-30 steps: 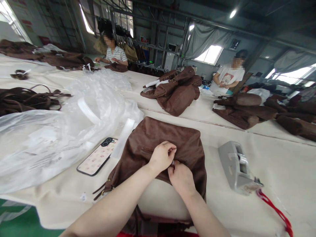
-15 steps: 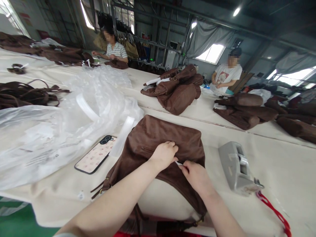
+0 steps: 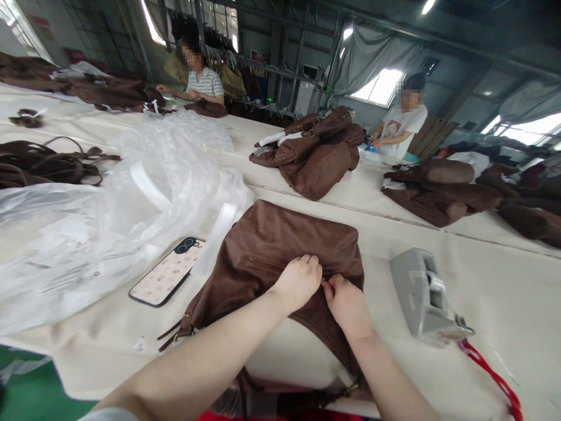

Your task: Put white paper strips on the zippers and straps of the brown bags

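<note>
A brown leather bag (image 3: 280, 234) lies flat on the cream-covered table in front of me, its strap curving toward the near edge. My left hand (image 3: 302, 280) rests on the middle of the bag, its fingers curled together at the zipper line. Close beside it on the right, my right hand (image 3: 344, 295) is closed in a pinch at the same line. A tiny light bit shows between the two hands; what the fingers hold is too small to make out.
A phone (image 3: 169, 272) and clear plastic bags (image 3: 175, 158) lie left. A grey tape dispenser (image 3: 423, 298) with a red ribbon (image 3: 491, 371) stands right. Brown bags (image 3: 315, 155) are heaped behind. Two people (image 3: 204, 82) (image 3: 401, 123) work across the table.
My left hand has moved slightly right along the bag, closer to my right hand. The white piece between them now shows less. The view has shifted a little.
</note>
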Action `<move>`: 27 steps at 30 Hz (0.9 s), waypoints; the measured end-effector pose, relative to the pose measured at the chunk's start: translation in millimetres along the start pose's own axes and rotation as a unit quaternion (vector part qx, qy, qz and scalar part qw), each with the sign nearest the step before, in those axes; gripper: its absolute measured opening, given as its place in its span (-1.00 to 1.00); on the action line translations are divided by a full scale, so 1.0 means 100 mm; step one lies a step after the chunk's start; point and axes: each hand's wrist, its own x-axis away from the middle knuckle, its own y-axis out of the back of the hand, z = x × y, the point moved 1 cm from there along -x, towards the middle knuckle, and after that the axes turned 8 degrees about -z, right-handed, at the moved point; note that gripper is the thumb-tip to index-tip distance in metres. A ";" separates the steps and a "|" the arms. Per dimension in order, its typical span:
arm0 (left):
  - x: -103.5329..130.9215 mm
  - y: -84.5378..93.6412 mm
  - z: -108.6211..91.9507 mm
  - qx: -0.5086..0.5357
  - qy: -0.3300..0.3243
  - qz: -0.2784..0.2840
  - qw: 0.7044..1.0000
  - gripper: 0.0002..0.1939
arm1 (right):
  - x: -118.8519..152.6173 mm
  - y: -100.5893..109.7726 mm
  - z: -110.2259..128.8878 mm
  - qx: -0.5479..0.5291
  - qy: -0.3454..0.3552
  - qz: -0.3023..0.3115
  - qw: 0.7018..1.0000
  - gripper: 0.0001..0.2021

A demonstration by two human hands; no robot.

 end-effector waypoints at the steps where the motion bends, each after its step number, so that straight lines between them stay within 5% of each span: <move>1: 0.00 0.00 0.01 0.004 -0.005 -0.005 1.000 -0.88 | -0.03 0.00 0.01 0.009 -0.007 0.007 1.000 -0.77; 7: 0.00 0.01 0.08 0.059 0.042 -0.026 0.997 -0.91 | -0.08 0.00 0.05 0.022 -0.037 0.003 0.999 -0.68; 13: 0.00 -0.04 0.13 0.114 0.129 -0.057 0.983 -0.83 | 0.02 0.04 0.01 -0.048 -0.019 -0.013 0.999 -0.82; 22: -0.06 -0.17 -0.05 0.032 0.180 -0.100 0.978 -0.79 | 0.06 -0.01 0.02 -0.036 -0.014 -0.027 0.999 -0.85; 27: -0.04 -0.10 0.19 0.184 0.120 -0.155 0.963 -0.58 | 0.10 0.01 0.01 -0.075 0.007 -0.076 0.994 -0.85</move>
